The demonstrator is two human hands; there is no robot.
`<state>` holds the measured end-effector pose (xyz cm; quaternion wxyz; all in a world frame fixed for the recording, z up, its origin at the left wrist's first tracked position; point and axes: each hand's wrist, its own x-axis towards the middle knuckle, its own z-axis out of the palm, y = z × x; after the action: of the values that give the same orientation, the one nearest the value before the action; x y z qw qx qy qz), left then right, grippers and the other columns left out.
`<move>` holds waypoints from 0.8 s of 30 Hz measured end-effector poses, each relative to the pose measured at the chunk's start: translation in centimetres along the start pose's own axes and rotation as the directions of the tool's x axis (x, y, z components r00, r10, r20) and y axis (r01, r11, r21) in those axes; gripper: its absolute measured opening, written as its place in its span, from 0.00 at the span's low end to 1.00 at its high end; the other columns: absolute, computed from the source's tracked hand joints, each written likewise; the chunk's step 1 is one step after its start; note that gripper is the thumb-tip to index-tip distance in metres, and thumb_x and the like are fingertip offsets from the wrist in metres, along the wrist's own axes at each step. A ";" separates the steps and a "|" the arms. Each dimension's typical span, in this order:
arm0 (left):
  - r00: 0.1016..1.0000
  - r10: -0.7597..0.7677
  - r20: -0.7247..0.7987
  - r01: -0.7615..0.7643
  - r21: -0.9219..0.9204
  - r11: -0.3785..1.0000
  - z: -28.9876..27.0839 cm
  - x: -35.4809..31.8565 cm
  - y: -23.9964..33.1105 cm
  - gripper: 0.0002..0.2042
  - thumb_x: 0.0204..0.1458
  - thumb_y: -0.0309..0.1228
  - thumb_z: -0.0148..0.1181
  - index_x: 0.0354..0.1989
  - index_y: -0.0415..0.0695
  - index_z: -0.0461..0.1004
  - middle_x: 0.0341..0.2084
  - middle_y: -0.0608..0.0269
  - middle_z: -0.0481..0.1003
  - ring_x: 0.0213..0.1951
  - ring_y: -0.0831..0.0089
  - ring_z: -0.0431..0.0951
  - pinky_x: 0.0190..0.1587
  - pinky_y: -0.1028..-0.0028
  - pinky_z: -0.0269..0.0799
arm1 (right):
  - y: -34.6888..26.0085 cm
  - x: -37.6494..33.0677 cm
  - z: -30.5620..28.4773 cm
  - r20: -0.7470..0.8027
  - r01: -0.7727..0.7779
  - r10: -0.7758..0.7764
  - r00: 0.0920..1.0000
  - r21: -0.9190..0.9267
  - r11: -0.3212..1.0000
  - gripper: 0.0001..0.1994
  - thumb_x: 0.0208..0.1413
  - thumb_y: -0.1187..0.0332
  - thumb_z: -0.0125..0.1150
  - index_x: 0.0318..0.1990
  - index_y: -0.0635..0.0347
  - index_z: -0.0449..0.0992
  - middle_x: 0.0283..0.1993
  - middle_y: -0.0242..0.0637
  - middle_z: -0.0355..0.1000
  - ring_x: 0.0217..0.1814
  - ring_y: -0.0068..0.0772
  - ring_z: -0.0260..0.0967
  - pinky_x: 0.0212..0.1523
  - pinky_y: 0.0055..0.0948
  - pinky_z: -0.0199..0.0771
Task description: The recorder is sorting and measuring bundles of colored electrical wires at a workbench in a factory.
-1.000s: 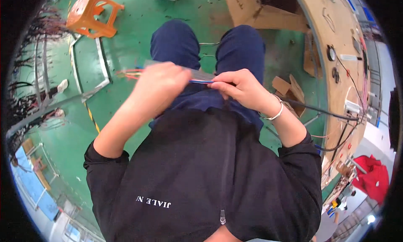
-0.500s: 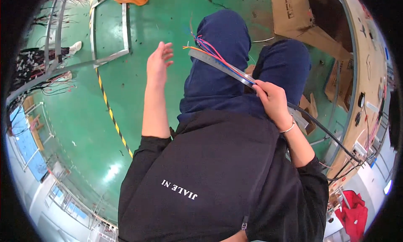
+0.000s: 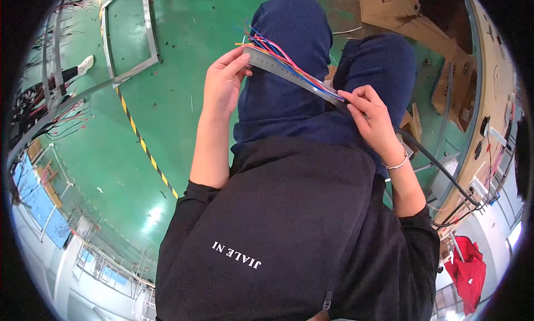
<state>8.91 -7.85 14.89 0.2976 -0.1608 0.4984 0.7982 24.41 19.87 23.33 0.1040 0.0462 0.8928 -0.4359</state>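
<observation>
Above the knees in dark blue trousers, the left hand [image 3: 222,84] pinches the far end of a metal ruler [image 3: 289,73] with closed fingers [image 3: 236,59], while the right hand [image 3: 370,112] grips the cable [image 3: 428,154], whose coloured wires [image 3: 278,51] lie along the ruler

hands: 2, left hand [image 3: 222,84] 11 o'clock, right hand [image 3: 370,112] 2 o'clock | steel ruler [image 3: 278,65]: 1 | black cable [image 3: 428,159]: 1 | cardboard boxes [image 3: 389,6]: 2

I can't read the steel ruler's [image 3: 278,68] markings; the black cable [image 3: 439,168] vanishes lower right, and the cardboard box [image 3: 389,9] is cut off on top.
</observation>
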 end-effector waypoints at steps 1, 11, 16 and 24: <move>1.000 0.002 -0.004 -0.002 0.006 1.000 0.0 0.1 0.0 0.15 0.56 0.25 0.58 0.51 0.32 0.74 0.36 0.61 0.78 0.35 0.77 0.75 0.37 0.76 0.70 | 0.1 0.0 0.1 0.005 -0.002 0.002 1.000 0.004 1.000 0.16 0.54 0.82 0.54 0.50 0.62 0.77 0.37 0.36 0.63 0.36 0.30 0.63 0.37 0.23 0.65; 0.966 -0.251 -0.067 0.243 -0.102 0.965 0.2 2.6 2.7 0.16 0.54 0.37 0.63 0.42 0.35 0.76 0.29 0.62 0.78 0.28 0.76 0.76 0.29 0.77 0.70 | 0.3 -0.1 0.2 -0.011 -0.025 0.025 1.000 0.014 1.000 0.16 0.53 0.83 0.55 0.49 0.61 0.78 0.38 0.36 0.63 0.36 0.29 0.64 0.38 0.22 0.64; 0.974 -0.103 -0.200 0.143 0.195 0.970 0.4 5.3 3.1 0.15 0.52 0.38 0.66 0.38 0.36 0.75 0.25 0.66 0.76 0.24 0.79 0.74 0.24 0.80 0.67 | 0.2 0.1 0.3 0.000 -0.022 0.022 1.000 -0.005 1.000 0.17 0.53 0.83 0.55 0.50 0.60 0.77 0.39 0.36 0.63 0.35 0.28 0.63 0.38 0.22 0.65; 0.921 0.216 -0.325 -0.034 0.485 0.874 1.8 5.7 3.2 0.15 0.49 0.38 0.69 0.35 0.38 0.78 0.28 0.65 0.76 0.30 0.79 0.73 0.31 0.78 0.68 | 0.3 0.2 0.1 0.001 -0.051 0.051 0.999 -0.034 0.998 0.18 0.53 0.83 0.55 0.51 0.59 0.77 0.40 0.36 0.64 0.35 0.29 0.64 0.37 0.22 0.65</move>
<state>2.53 -5.54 14.78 0.1752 -0.1977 0.7332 0.6266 24.30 19.99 22.96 0.1166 0.0667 0.8986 -0.4178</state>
